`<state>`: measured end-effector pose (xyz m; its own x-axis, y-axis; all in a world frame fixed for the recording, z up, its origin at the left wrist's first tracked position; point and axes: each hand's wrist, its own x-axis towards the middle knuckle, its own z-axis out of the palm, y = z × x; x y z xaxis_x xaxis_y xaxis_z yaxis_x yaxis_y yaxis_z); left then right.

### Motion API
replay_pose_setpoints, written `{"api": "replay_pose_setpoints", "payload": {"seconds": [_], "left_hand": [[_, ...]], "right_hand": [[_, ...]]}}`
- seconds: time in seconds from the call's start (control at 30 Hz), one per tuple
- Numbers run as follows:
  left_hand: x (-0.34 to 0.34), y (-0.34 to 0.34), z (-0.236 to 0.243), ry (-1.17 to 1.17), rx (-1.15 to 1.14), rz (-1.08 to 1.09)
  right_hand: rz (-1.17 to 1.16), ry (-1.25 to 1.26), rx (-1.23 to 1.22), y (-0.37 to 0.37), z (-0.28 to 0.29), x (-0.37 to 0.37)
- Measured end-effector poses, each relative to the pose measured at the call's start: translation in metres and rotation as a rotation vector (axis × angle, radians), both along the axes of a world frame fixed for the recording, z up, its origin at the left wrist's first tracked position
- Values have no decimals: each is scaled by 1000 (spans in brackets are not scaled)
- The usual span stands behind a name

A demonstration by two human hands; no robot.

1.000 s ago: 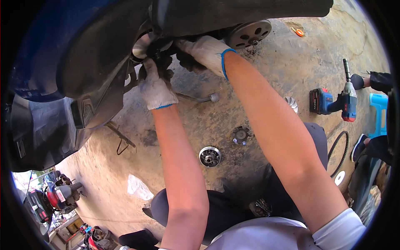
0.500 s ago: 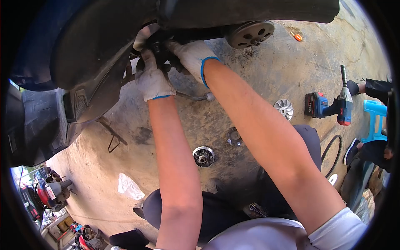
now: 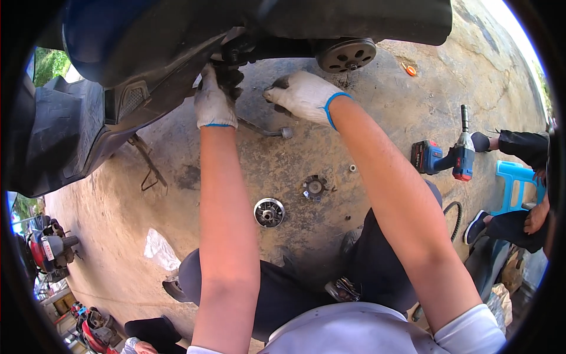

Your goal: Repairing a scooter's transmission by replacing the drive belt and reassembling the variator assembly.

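Both hands wear white knitted gloves with blue cuffs and dark, soiled fingers. My left hand [image 3: 216, 105] reaches up under the dark scooter body [image 3: 171, 65], its fingers bent against a black part there; what they grip is hidden in shadow. Apart from the scooter, to the right, my right hand [image 3: 303, 97] is held with thumb and fingers drawn together. Anything between its fingertips is too small to make out. Just beyond it, a round metal drum with holes [image 3: 346, 56] sticks out below the scooter body.
On the stained concrete lie a metal pulley half [image 3: 269, 212], a notched plate [image 3: 315, 187] and a small metal collar [image 3: 352, 168]. A cordless impact wrench [image 3: 460, 154] stands right, near another person's leg [image 3: 519, 144] and a blue stool [image 3: 508, 187]. A black belt [image 3: 457, 217] lies by my knee.
My right hand has come away from the scooter's underside and moved right. My left hand stays up by the scooter. The whole view has shifted slightly.
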<state>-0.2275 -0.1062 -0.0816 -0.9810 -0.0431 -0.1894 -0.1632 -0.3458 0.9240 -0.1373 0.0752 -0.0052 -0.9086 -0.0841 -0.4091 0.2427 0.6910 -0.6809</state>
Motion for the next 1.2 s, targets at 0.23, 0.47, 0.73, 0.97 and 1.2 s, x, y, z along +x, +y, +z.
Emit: {"api": "replay_pose_setpoints", "payload": {"seconds": [0.23, 0.47, 0.73, 0.97, 1.2], "left_hand": [[32, -77, -11, -340, -593, -362], [86, -112, 27, 319, -1551, -1321], [201, -145, -4, -92, -1170, -678], [245, -173, -79, -75, -764, -475], [179, -189, 13, 12, -771, -343]], "right_hand": [[197, 194, 206, 28, 41, 55], [319, 458, 103, 20, 88, 84], [15, 484, 36, 72, 116, 161], [-580, 863, -124, 181, 116, 266], [-914, 841, -310, 190, 58, 357]]}}
